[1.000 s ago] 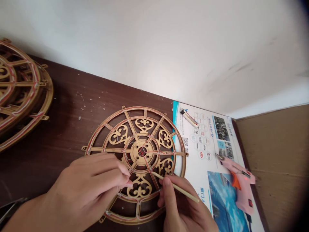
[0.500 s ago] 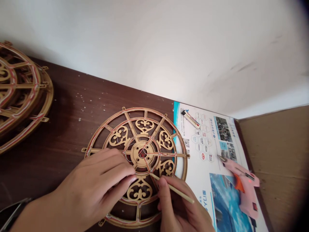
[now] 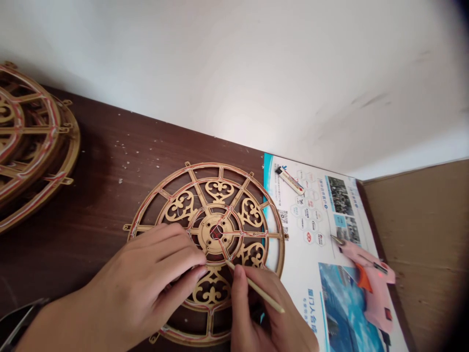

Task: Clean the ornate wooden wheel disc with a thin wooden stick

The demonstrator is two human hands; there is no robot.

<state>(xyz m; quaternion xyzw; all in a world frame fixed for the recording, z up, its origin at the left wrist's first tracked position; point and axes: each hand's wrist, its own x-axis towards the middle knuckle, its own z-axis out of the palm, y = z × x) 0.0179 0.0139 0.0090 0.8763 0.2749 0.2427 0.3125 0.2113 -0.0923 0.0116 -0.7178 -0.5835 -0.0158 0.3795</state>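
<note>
Holding bamboo stick [image 3: 256,287] | right hand [image 3: 256,313] | left hand [image 3: 139,278] on wooden fretwork wheel [image 3: 219,190]

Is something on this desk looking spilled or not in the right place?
Yes: small white crumbs lie scattered on the dark brown wooden tabletop, left of the round laser-cut wooden wheel frame. They look like stray debris, though they are too small to identify.

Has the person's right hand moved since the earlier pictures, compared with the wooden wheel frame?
Yes, the right hand has moved left, toward the centre of the wooden wheel frame.
</note>
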